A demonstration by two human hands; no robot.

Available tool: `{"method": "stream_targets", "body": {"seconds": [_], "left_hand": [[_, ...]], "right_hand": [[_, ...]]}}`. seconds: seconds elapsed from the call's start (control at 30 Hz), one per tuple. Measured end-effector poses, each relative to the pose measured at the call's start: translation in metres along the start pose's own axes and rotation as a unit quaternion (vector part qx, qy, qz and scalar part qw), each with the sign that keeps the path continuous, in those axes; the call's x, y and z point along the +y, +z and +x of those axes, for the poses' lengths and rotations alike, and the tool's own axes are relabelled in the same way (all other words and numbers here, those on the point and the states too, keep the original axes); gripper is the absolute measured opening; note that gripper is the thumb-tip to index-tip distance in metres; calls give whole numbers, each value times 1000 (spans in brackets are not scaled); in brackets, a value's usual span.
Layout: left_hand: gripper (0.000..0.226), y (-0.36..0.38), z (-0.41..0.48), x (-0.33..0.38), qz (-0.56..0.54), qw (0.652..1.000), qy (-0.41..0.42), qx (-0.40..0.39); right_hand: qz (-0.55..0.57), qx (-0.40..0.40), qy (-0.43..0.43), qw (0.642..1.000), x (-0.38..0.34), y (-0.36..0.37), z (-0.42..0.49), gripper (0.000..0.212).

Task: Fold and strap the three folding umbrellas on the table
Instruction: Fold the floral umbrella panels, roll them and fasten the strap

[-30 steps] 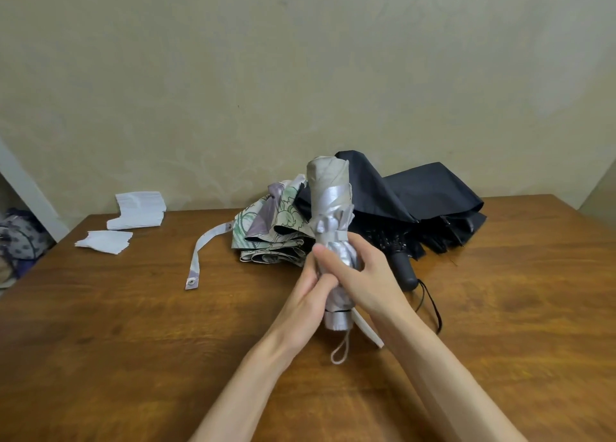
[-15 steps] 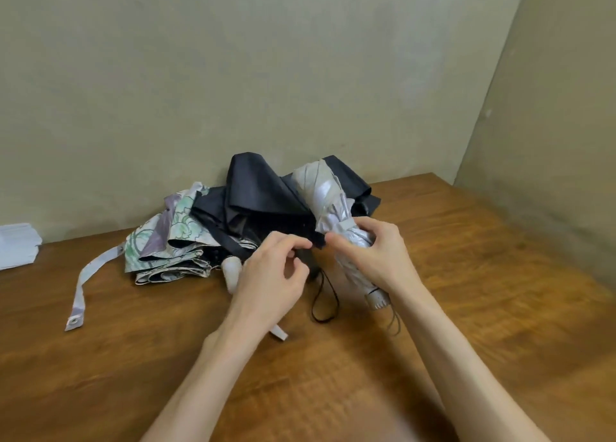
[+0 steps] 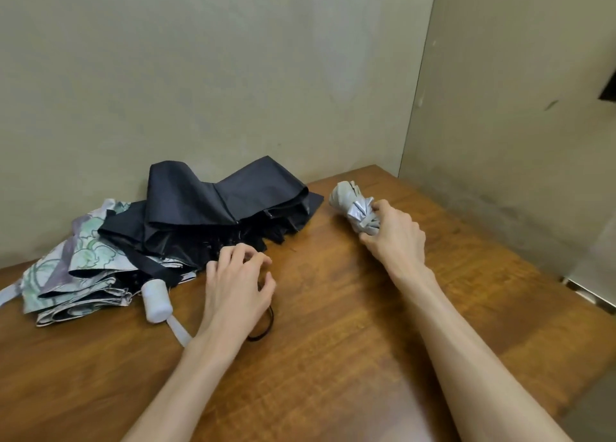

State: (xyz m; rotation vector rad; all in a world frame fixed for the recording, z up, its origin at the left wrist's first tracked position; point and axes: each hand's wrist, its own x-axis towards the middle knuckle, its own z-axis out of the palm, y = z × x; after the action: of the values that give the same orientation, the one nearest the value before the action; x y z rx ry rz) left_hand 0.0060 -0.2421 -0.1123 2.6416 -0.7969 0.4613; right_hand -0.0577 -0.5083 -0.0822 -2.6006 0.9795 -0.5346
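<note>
A rolled grey umbrella (image 3: 350, 201) lies low over the right part of the wooden table (image 3: 333, 358), and my right hand (image 3: 395, 238) is closed around its handle end. A loose black umbrella (image 3: 213, 205) sprawls against the wall, partly on top of a floral green and purple umbrella (image 3: 80, 268) with a white handle (image 3: 155, 296). My left hand (image 3: 238, 285) hovers with curled, spread fingers at the near edge of the black umbrella, above its black wrist cord (image 3: 266, 325). The black umbrella's handle is hidden under that hand.
The table sits in a corner, with a wall behind and another wall to the right. Its right edge (image 3: 546, 351) drops off beside a metal floor strip (image 3: 586, 295). The floral umbrella's grey strap (image 3: 6, 296) trails off the left of the view.
My right hand carried the rolled grey umbrella away to the right and lowered it toward the table. My left hand let go of it and moved down to the black umbrella. The view swung right.
</note>
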Motion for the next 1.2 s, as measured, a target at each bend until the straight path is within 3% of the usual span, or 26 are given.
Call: {"method": "stream_targets", "body": {"seconds": [0.17,0.43,0.53,0.73,0.8,0.9,0.97,1.07,1.2], "left_hand": [[18,16,9,2,25,999,-17,14],[34,24,8,1,18,999,-43,-9],[32,23,8,-2,7,999,-37,-13],[20,20,4,-6,-56,998,-25,-20],[19,15,-1,-7,-76,997,-21,-11],[21,5,-7,-9,-99,995,-13,22],[23,-3,-12,-14,-110,993,-13,39],[26,-22,-26,-29,-100,993,-21,59],[26,-52,-48,-57,-97,991,-47,81]], "right_hand": [[-20,24,-20,999,5,15,16,60],[-83,32,-65,994,-6,27,28,63],[-64,31,-56,996,-6,24,31,68],[-67,34,-57,996,-8,22,21,58],[-84,92,-59,990,-16,27,10,54],[3,194,-109,975,-45,35,-14,38],[84,164,-165,969,-69,41,-31,30],[148,8,-200,968,-105,47,-57,23],[127,-106,-176,971,-141,57,-82,42]]}}
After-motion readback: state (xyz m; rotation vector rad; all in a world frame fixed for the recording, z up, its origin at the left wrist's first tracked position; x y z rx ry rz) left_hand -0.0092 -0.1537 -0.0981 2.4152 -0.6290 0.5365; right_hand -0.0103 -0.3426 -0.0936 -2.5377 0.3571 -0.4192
